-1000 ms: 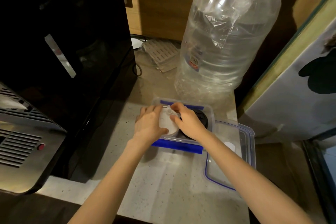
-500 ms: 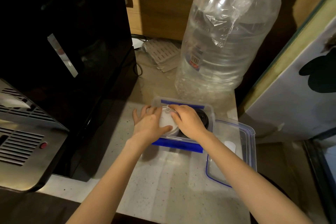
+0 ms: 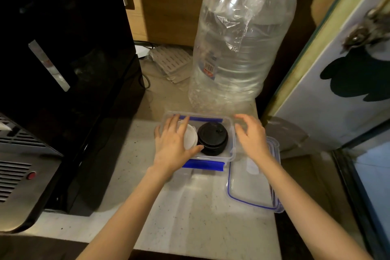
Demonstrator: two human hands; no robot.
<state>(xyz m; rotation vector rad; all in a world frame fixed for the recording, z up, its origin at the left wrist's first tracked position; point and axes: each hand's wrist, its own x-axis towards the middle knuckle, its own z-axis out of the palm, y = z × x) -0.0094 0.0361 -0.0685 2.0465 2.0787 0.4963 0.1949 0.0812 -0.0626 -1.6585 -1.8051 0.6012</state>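
Note:
A clear plastic container (image 3: 231, 131) with blue latches sits on the pale speckled counter. Inside it lie white round lids (image 3: 191, 139) on the left and a stack of black round lids (image 3: 213, 138) on the right. My left hand (image 3: 172, 143) rests with straight fingers on the white lids, thumb reaching toward the black stack. My right hand (image 3: 251, 135) hovers by the container's right rim, fingers relaxed, holding nothing. The container's clear lid (image 3: 251, 186) with a blue seal lies flat to the right.
A large clear water bottle (image 3: 240, 48) wrapped in plastic stands just behind the container. A black and steel appliance (image 3: 52, 91) fills the left side. A panel with a dark print (image 3: 348, 82) stands on the right. The counter's front edge (image 3: 168, 247) is near.
My right hand has let go of the white lids and moved right, uncovering the black stack. My left hand stays on the white lids.

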